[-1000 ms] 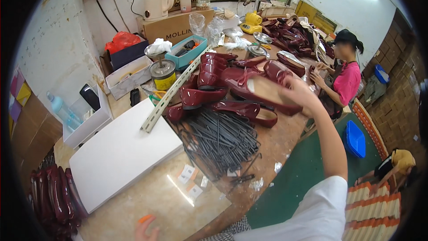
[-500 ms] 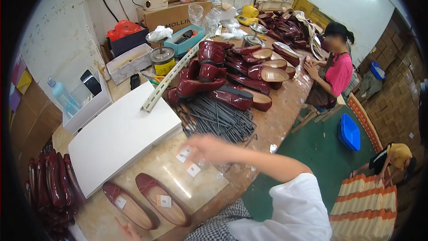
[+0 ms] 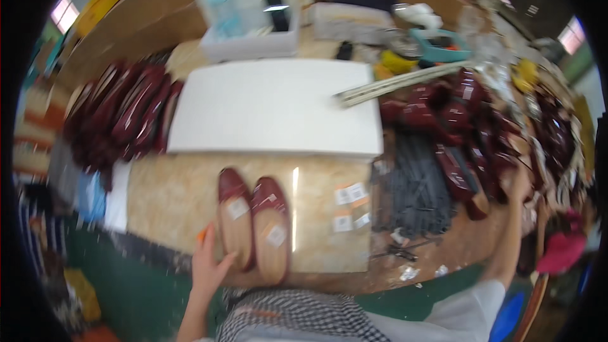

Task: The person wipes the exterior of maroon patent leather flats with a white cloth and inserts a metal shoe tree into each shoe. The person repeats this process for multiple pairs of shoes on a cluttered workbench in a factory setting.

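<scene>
Side by side on the marbled board (image 3: 171, 196) stand two burgundy patent flats, a left shoe (image 3: 235, 228) and a right shoe (image 3: 272, 234), each with a white sticker inside. Beside the left shoe's heel is my left hand (image 3: 210, 266), thumb and fingers apart, with a small orange patch at one fingertip. My right arm stretches far to the right, and my right hand (image 3: 520, 180) is at a heap of burgundy shoes (image 3: 484, 145). Blur hides its fingers and whether they grip a shoe. Several small labels (image 3: 350, 194) lie on the board's right part.
Behind the pair lies a large white slab (image 3: 275, 107), a slotted metal strip (image 3: 405, 82) across its right corner. Dark grey rods (image 3: 418, 183) are piled right of the board. More burgundy shoes (image 3: 136, 107) stand at left. A white bin (image 3: 253, 44) holds a bottle and phone.
My view has swung round to the right. My right hand has gone from the labels to the shoe heap. More of my left hand now shows beside the pair.
</scene>
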A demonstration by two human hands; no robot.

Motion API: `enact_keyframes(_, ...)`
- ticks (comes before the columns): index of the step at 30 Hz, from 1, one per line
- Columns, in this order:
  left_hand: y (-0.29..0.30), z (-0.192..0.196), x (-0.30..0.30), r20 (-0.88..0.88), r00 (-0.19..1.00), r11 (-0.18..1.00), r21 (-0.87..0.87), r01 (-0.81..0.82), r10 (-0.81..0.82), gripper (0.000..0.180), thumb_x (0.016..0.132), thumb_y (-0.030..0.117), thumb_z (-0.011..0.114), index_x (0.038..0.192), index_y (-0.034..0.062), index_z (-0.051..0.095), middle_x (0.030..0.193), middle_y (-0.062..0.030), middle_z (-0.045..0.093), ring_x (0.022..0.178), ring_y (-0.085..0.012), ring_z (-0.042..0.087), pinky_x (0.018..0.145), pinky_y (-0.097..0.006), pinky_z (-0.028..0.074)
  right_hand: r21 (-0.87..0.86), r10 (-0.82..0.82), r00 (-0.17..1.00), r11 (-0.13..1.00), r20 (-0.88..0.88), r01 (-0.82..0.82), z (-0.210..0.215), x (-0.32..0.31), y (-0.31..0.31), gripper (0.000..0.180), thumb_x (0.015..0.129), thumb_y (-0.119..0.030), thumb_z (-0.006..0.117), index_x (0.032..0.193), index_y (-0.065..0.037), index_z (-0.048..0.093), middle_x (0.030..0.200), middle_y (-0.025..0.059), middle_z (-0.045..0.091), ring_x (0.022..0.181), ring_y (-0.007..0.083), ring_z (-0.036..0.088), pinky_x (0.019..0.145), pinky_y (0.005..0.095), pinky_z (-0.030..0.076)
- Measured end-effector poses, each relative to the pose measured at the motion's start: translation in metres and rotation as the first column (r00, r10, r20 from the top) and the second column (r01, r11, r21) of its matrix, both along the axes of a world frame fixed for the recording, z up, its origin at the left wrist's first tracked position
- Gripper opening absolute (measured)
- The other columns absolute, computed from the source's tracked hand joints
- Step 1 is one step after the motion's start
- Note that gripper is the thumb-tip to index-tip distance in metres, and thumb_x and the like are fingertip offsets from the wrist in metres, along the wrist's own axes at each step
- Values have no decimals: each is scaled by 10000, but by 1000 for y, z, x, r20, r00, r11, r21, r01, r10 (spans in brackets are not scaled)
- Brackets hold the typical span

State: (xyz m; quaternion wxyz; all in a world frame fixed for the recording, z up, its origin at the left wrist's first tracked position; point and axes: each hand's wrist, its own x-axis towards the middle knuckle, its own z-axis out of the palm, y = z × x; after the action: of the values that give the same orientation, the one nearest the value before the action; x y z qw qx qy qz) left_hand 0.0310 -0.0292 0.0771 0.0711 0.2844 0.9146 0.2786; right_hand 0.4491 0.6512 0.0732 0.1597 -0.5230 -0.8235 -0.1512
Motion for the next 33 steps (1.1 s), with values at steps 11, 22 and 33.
enact_keyframes(11,67,10,0,268,393,384,-88,919,-880,281,798,350,675,777,73,637,843,-77,591,892,-261,587,758,-393,494,-505,530,846,745,53,-435,13,-211,-355,575,877,-117,506,1438,-128,383,547,154,572,478,346,591,457,471,468)
enact_keyframes(22,208,-42,-223,-457,855,960,-239,148,-245,552,924,489,495,1415,242,444,1388,-209,427,1330,-375,355,1043,-618,289,-605,347,887,648,-305,-462,-6,-275,-426,459,920,-207,558,1347,-53,493,767,211,667,693,354,666,610,417,525)
enact_keyframes(33,110,47,-14,-395,690,543,428,722,-606,183,728,205,704,884,115,676,1090,-127,633,1022,-244,617,854,-389,508,-487,-862,366,-166,-351,-857,9,-275,-466,538,922,-181,585,1410,-65,390,1348,136,495,1158,212,565,905,314,515)
